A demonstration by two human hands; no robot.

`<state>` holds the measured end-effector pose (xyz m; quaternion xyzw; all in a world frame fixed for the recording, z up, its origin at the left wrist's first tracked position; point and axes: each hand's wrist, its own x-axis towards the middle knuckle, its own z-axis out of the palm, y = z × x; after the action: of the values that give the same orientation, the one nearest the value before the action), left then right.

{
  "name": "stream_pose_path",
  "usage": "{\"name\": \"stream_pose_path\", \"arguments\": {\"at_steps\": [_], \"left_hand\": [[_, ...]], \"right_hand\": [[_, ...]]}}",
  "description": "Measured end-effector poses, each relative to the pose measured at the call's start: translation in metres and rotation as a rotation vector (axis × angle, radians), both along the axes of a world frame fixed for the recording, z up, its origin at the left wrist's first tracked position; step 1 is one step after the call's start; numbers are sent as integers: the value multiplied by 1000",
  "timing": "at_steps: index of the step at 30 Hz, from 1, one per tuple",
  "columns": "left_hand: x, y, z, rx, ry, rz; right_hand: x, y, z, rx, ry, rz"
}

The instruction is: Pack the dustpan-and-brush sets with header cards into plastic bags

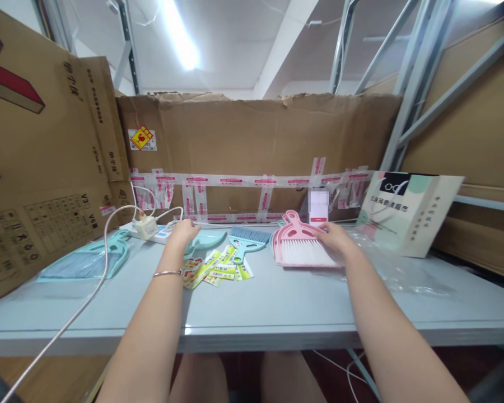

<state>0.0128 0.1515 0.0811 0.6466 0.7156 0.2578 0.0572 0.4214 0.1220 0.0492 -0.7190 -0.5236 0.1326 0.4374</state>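
Observation:
My right hand [335, 238] is closed at the right edge of a stack of pink hand brush and dustpan sets [296, 235], the thumb side over the white bristles. My left hand [185, 230] has its fingers curled beside a light blue dustpan [210, 239]; the wrist covers part of it, and what the fingers hold is hidden. Between the hands a light blue hand brush [246, 242] lies with its handle towards me. Yellow-green printed cards [222, 266] are fanned out in front of the dustpan and brush.
At the left lies a bagged blue brush and dustpan set [88, 260], with a white cable [106, 252] crossing it. A power strip with adapter [147, 226] sits behind. Clear plastic bags [411, 274] and a printed carton [403, 215] stand right. Taped cardboard [243, 140] walls the back.

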Motion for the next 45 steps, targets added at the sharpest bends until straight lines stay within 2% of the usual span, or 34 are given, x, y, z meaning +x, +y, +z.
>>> {"name": "stream_pose_path", "arguments": {"at_steps": [5,9,11,14,17,19,22,26,30,33,36,38,42,45], "left_hand": [[-6,0,0,-127,99,-53],[-1,-5,6,-205,177,-101],[1,-9,7,-252,218,-87],[0,-15,9,-315,266,-54],[-4,-21,12,-349,296,-6],[-6,-26,15,-382,299,-2],[-7,-32,21,-445,287,-24],[-4,-38,25,-438,264,-27],[-2,-38,25,-289,226,10],[-2,-37,27,-118,191,68],[-2,-36,30,49,149,99],[-1,-36,33,150,117,109],[0,-34,37,350,46,142],[2,-32,39,642,-146,75]], "right_hand": [[-22,-3,1,-59,-265,-179],[-50,-12,7,25,-434,-197],[-70,-15,11,98,-530,-118],[-106,-17,12,183,-713,154],[-138,-14,8,168,-896,473],[-152,-10,6,105,-982,598],[-163,-4,6,-24,-1056,648],[-166,-1,7,-137,-1077,609],[-163,-2,5,-110,-1040,579],[-155,1,3,-31,-960,645],[-145,7,4,65,-805,723],[-139,12,6,144,-669,725],[-133,21,9,326,-400,591],[-136,19,15,483,-257,441]]}}
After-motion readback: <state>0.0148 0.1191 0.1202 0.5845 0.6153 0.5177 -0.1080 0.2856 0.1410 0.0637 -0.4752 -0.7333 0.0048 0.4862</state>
